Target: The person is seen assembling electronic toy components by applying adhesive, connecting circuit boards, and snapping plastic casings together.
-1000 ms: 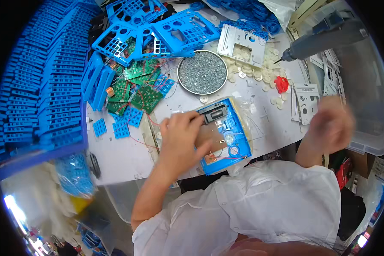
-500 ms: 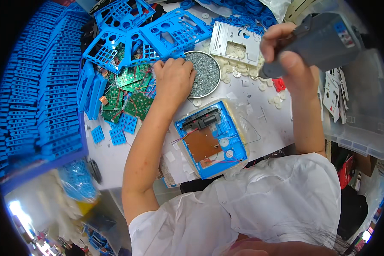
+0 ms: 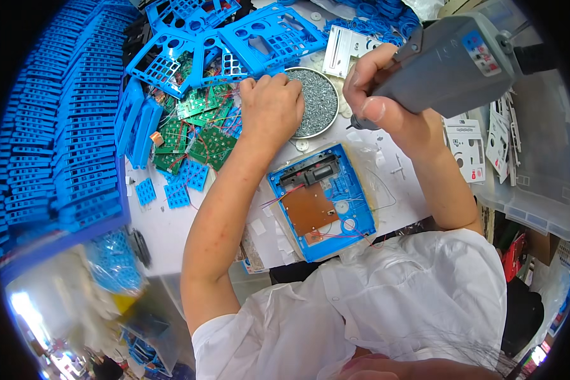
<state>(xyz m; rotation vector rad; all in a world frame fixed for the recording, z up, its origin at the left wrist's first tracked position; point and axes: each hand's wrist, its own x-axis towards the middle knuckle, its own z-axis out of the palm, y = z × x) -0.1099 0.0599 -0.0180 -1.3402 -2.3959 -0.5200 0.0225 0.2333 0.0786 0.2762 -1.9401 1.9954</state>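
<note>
My right hand (image 3: 392,104) grips a grey electric screwdriver (image 3: 446,66), raised above the table, its thin bit pointing down and left. My left hand (image 3: 272,107) has curled fingers at the left side of a round dish (image 3: 316,134) full of small silver screws (image 3: 320,101). Whatever those fingers hold, if anything, is hidden. Between my forearms lies an open blue plastic casing (image 3: 354,209). In it sit a brown circuit board (image 3: 307,212), a black cassette mechanism (image 3: 310,174) and thin red wires. No hand touches the casing.
Stacked blue plastic parts (image 3: 82,120) fill the left side. Blue front frames (image 3: 272,38) and green circuit boards (image 3: 212,145) heap behind my left hand. Blue keypads (image 3: 177,193) lie at the table's left. White panels (image 3: 465,149) and a clear plastic bin (image 3: 544,183) stand right.
My right hand has brought the screwdriver left and lower, toward the dish, and its bit now shows. The left hand has shifted slightly right, still at the dish.
</note>
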